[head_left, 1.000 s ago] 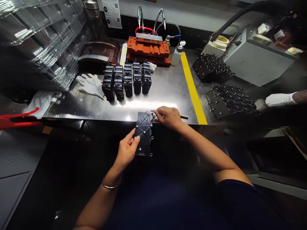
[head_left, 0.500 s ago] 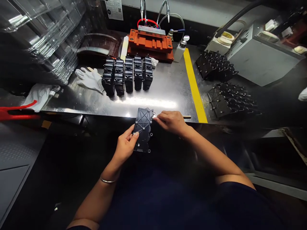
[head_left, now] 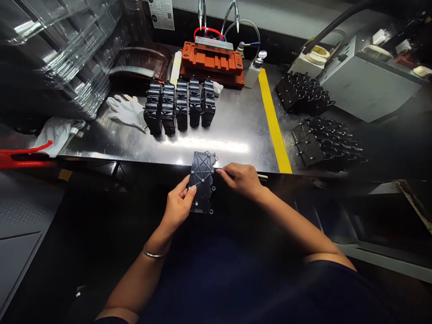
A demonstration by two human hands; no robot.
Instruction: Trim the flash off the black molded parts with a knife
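My left hand (head_left: 179, 199) grips the left edge of a black ribbed plastic part (head_left: 202, 182), thumb on its face. The part is held upright at the front edge of the metal bench, with small metal-ringed holes on it. My right hand (head_left: 243, 176) is closed round a thin tool with a pale handle (head_left: 262, 176), whose end sticks out behind the fist. The tool's tip is at the part's upper right edge; whether it touches is too small to tell.
Several black parts (head_left: 181, 105) stand in a row on the bench (head_left: 236, 117). Behind them is an orange fixture (head_left: 212, 60). A white glove (head_left: 126, 111) lies left. Right of the yellow stripe (head_left: 274, 121) are more black parts (head_left: 324, 141) and a grey box (head_left: 371, 76).
My right hand has moved slightly down with the tool, and the handle's end sits lower. The part in my left hand has barely shifted.
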